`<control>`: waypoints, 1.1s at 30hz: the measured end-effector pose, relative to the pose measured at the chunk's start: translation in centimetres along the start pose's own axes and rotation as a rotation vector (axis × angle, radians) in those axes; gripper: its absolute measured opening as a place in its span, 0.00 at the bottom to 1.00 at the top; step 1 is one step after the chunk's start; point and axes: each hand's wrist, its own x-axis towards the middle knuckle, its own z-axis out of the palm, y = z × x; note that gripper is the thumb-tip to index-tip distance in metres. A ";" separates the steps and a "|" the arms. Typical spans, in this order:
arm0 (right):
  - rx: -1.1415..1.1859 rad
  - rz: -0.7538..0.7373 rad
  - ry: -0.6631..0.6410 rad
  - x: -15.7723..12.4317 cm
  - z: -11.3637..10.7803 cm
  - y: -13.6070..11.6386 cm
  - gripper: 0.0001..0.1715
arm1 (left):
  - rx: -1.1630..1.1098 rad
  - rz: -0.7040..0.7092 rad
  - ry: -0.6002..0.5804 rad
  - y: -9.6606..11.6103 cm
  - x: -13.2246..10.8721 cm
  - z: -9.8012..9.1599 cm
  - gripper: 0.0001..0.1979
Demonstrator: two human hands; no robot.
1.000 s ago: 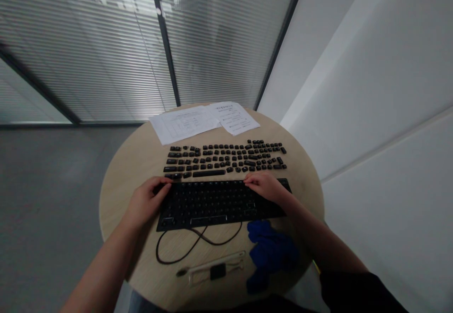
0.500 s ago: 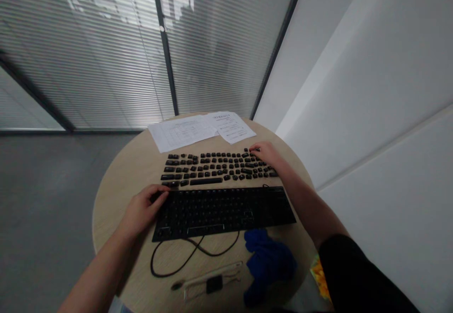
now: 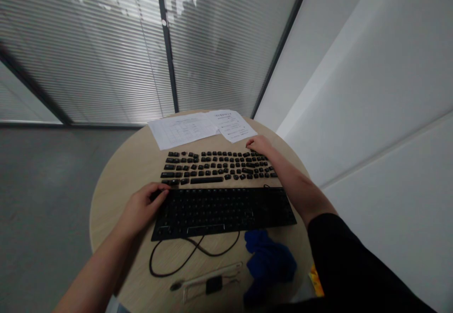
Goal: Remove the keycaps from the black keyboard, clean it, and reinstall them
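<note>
A black keyboard [image 3: 208, 209] with its key caps off lies across the round table. My left hand [image 3: 143, 207] is at its upper left corner, thumb and fingers closed at the edge. Loose black keycaps [image 3: 222, 165] lie in several rows just beyond the keyboard, with a long spacebar [image 3: 206, 180] in the nearest row. My right hand [image 3: 259, 144] is over the far right end of these rows, fingers pinched together on a small dark keycap, mostly hidden by the fingertips.
Printed sheets [image 3: 184, 130] lie at the table's far side. A black cable [image 3: 166, 274] loops in front of the keyboard. Nearer are a brush [image 3: 198, 279], a wire keycap puller with a dark handle [image 3: 214, 284] and a crumpled blue cloth [image 3: 271, 261]. A wall [image 3: 382, 114] stands to the right.
My right hand has moved slightly away from me and to the left, its fingertips now at a keycap by the far row. My left hand stays at the keyboard's corner.
</note>
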 end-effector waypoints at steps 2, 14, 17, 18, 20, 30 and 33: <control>0.038 -0.017 0.025 -2.4 -0.6 -0.9 0.11 | 0.003 -0.002 0.005 0.1 0.0 0.0 0.21; 0.395 -0.174 0.006 -19.3 5.3 -2.6 0.08 | 0.020 -0.051 -0.003 0.6 -0.1 0.1 0.21; 0.379 -0.212 0.011 -18.9 5.4 -2.6 0.08 | 0.030 -0.063 0.000 0.7 -0.1 0.0 0.21; 0.373 -0.228 0.011 -18.7 5.4 -2.7 0.08 | 0.034 -0.061 -0.001 0.7 -0.1 0.0 0.21; 0.364 -0.252 0.018 -18.6 5.4 -2.9 0.08 | 0.037 -0.053 0.001 0.7 0.0 0.0 0.21; 0.386 -0.218 0.089 -19.3 5.9 -2.9 0.09 | 0.033 -0.075 -0.019 0.2 0.2 0.0 0.24; 0.372 -0.223 0.074 -19.4 5.8 -3.1 0.10 | 0.025 -0.073 -0.027 0.4 0.1 0.0 0.24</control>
